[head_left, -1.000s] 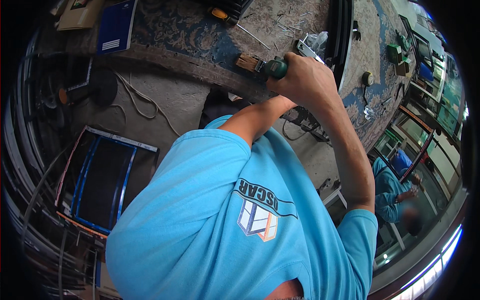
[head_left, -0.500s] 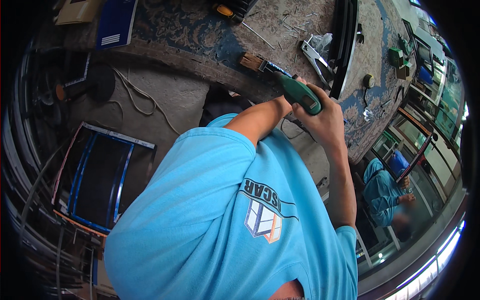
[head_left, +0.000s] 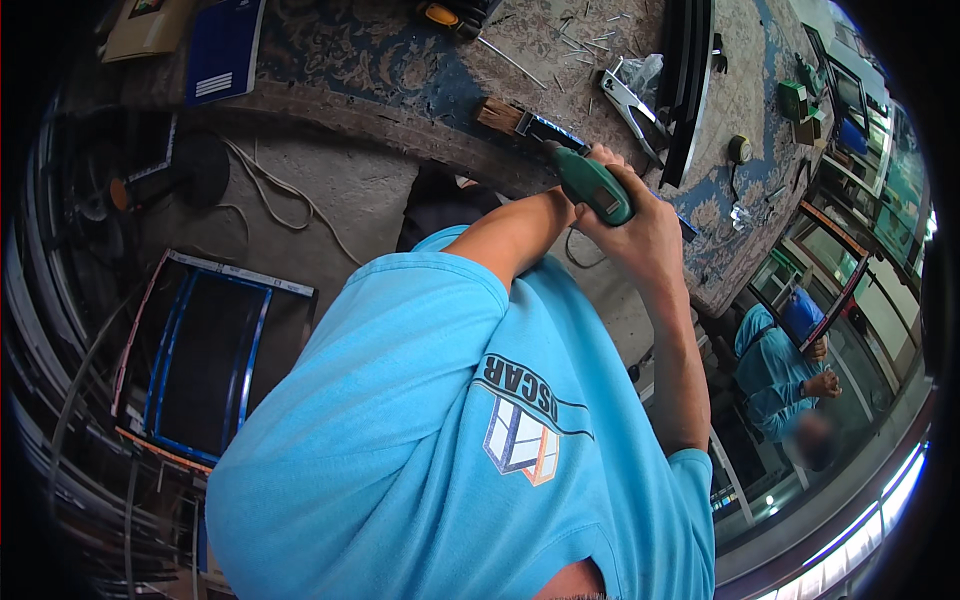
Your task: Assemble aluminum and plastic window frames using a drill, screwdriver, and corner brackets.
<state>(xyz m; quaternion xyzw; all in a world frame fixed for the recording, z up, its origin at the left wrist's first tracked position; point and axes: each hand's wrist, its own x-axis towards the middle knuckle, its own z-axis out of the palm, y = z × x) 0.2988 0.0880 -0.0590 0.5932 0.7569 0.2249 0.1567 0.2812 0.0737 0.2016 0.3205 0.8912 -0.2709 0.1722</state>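
Observation:
My right hand [head_left: 645,225] is wrapped round the green body of a corded power drill [head_left: 598,188], whose dark front end points to the upper left. Beneath the drill, a narrow bar with blue film [head_left: 555,132] lies along the table edge, and its other end shows past my right wrist. My left hand [head_left: 608,156] is mostly hidden behind the drill; the fingers that show are curled at the bar. A wide bristle brush [head_left: 500,116] lies beside the bar's left end. Just beyond my hands is a silver hand tool with long handles [head_left: 632,108].
On the carpeted table [head_left: 370,70] lie a screwdriver [head_left: 452,20], long black profiles [head_left: 687,90], scattered rivets [head_left: 590,42], a tape measure [head_left: 739,150] and a blue booklet [head_left: 224,50]. A blue-edged frame [head_left: 155,360] stands at left. At right, another person [head_left: 775,365] handles a frame.
The drill and my right hand have shifted slightly left and down. More of my left fingers shows beyond the drill. At right, the other person's hand has moved a little.

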